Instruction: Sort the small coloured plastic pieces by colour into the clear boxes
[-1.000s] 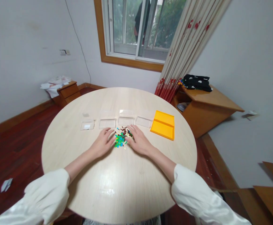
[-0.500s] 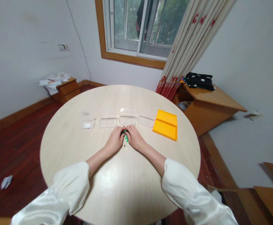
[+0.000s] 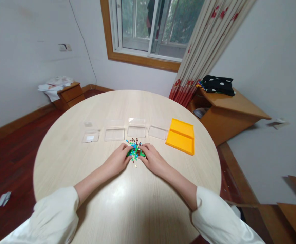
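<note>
— Where is the pile (image 3: 135, 150)?

— Mid-table (image 3: 137, 210), just before a row of clear boxes (image 3: 114, 134), with a yellow tray (image 3: 181, 137) off to the right.

— And the hands?

— The left hand (image 3: 117, 161) and right hand (image 3: 154, 161) cup it from either side, fingers half-curled against its edges and touching it. Neither looks closed on a piece.

— How would it handle?

— Tiny, hard, light bits, I'd judge. They scatter easily, so they are best pinched singly at the sides or scooped from the heap's base.
</note>
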Tool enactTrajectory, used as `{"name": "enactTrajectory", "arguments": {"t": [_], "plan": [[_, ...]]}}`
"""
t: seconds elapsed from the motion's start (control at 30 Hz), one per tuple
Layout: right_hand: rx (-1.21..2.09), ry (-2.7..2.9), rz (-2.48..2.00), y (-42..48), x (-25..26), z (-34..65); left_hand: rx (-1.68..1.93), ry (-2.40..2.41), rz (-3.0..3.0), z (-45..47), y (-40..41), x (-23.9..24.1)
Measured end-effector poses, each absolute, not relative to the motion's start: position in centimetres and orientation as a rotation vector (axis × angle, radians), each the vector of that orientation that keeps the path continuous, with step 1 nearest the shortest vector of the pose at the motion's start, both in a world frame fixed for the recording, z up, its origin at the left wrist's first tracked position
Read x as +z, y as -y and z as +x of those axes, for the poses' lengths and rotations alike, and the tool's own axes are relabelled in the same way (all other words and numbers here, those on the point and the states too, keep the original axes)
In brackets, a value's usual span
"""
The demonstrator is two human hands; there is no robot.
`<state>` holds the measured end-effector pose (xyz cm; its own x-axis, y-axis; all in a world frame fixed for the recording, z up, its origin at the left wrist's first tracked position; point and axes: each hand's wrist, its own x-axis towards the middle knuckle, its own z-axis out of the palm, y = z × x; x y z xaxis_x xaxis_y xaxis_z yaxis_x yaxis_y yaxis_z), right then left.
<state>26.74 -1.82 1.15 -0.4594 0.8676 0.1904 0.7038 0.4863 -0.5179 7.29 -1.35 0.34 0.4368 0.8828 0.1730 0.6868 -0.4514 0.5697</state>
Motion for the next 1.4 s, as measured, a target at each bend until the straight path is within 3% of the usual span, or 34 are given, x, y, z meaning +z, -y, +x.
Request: {"name": "enactTrajectory", "arguments": {"t": [0.3, 0.83, 1.0, 1.2, 1.4], "plan": [[0.802, 2.278, -1.295, -1.2, 4.6, 27.0, 0.552, -1.399, 2.083, 7.6, -1.4, 4.3], [0.817, 2.435, -1.018, -1.1, 3.6, 26.2, 0.644, -1.117, 2.210, 7.7, -0.8, 1.7], [0.861, 2.154, -1.122, -1.3, 3.6, 26.2, 0.629, -1.134, 2.223, 7.6, -0.7, 1.6], [1.319, 1.541, -1.194, -2.3, 2.5, 26.4, 0.726, -1.180, 2.159, 7.9, -0.5, 2.1], [1.321, 1.284, -1.146, -3.3, 2.7, 27.3, 0.846, -1.189, 1.691, 7.9, -0.7, 1.8]]}}
